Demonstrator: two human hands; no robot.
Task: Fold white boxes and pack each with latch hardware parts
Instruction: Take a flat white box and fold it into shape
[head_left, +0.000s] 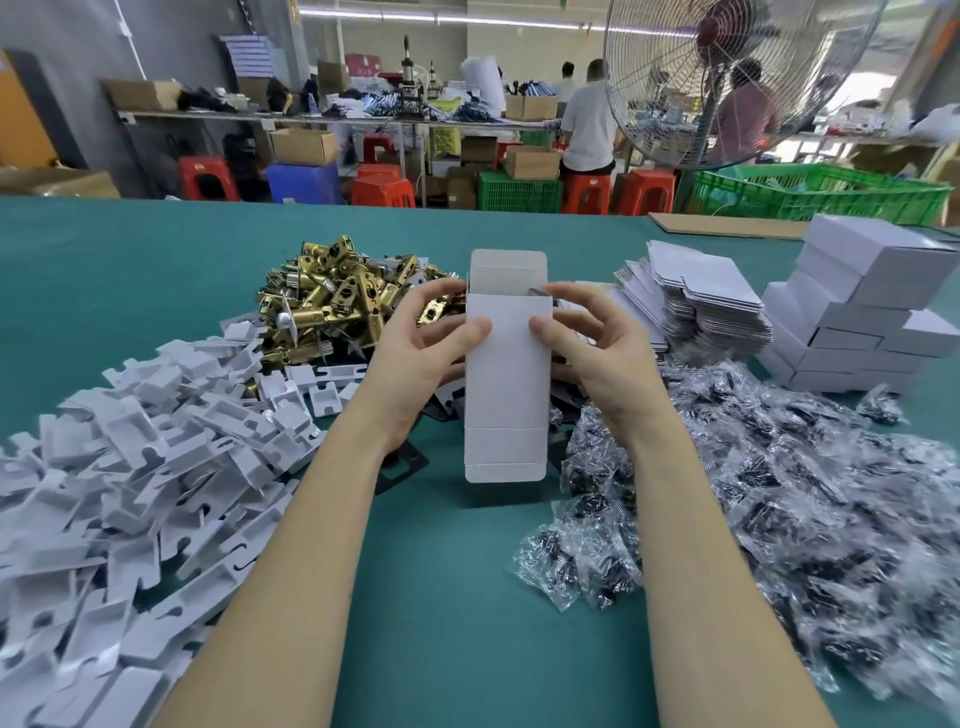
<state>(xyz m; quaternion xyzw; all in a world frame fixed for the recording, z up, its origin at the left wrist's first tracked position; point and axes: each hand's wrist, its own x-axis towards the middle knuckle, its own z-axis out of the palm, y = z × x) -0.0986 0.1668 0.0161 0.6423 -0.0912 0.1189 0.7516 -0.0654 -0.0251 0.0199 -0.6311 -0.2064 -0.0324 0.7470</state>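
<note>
Head view: tall white cardboard box (506, 374) at frame centre, top flap up, held above the teal table (447, 597). Left hand (423, 358) and right hand (587, 353) grip its sides, thumbs pressing the front panel, fingers curled behind.

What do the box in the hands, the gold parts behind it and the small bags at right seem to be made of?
Box: thin white card, matte, with crisp fold lines.
Gold parts: probably brass-plated metal, shiny with bright reflections.
Small bags: clear plastic film, crinkled and glossy, with dark pieces inside.
</note>
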